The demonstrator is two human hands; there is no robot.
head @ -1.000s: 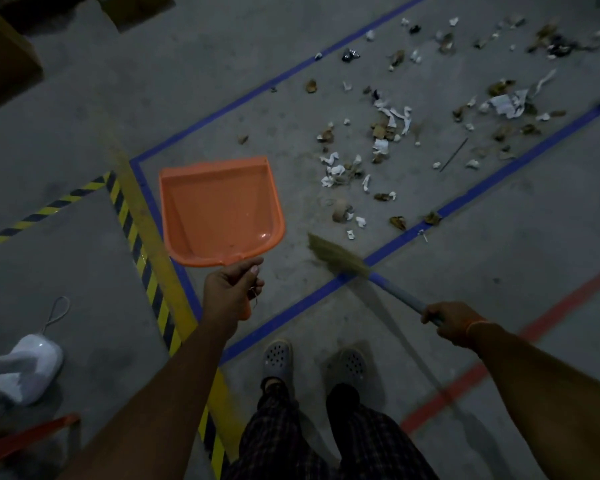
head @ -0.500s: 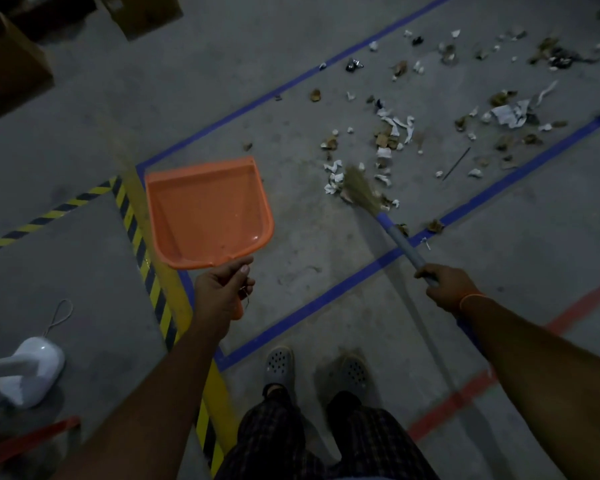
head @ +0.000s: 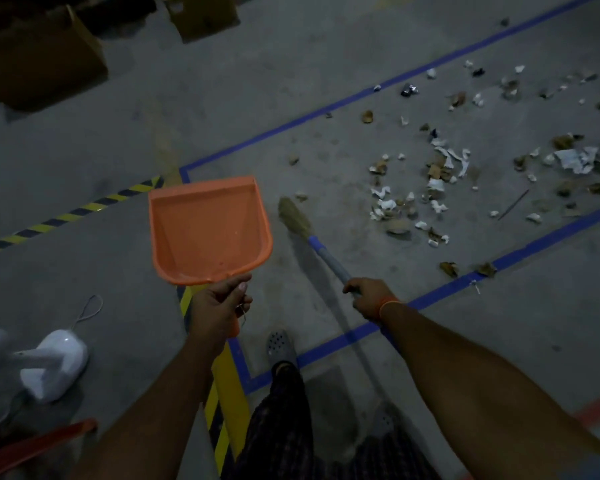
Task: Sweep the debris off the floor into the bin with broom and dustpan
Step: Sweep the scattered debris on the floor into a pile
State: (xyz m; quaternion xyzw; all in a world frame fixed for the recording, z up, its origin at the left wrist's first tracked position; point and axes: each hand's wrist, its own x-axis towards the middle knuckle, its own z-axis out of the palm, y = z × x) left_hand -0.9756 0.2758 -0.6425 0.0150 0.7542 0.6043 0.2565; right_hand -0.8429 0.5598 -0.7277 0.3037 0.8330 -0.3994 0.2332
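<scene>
Two hands busy: left hand (head: 219,306) wrapped round the handle of the orange dustpan (head: 208,230), pan held up off the floor, empty, mouth pointing away from me. Right hand (head: 369,297) gripping the broom (head: 321,252) on its grey shaft, bristle head just right of the pan. Debris (head: 430,188) – paper scraps, dry leaves, a thin stick – scattered on the concrete inside the blue tape (head: 413,301), well right of the bristles. I judge it featherweight and prone to scatter, so short low strokes; pan is thin stiff plastic, handle grip is the right hold, lip must sit flat on the floor. Versus half a second ago: bristles were in the near scraps, now pulled back left beside the pan – view has shifted too. No bin in view
</scene>
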